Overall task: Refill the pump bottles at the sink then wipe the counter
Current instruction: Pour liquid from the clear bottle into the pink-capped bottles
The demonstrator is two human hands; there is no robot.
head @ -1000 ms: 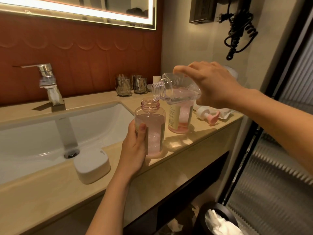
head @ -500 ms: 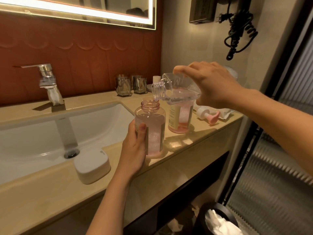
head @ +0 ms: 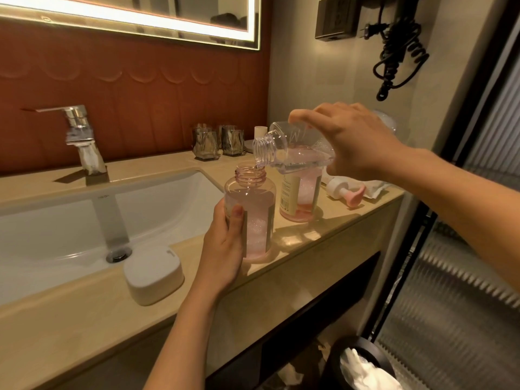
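The refill bottle, clamped by the right hand, should be held centred above the pump bottle, gripped by the left hand and seemingly nearly full

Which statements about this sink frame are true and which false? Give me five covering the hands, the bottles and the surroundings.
1. The left hand grips the open bottle on the counter. True.
2. The right hand holds the refill bottle upright. False: it is tipped, its neck over the open bottle's mouth.
3. A pump head lies on the counter. True.
4. The bin is empty. False: crumpled white material shows inside it.
5. Two glasses stand by the back wall. True.
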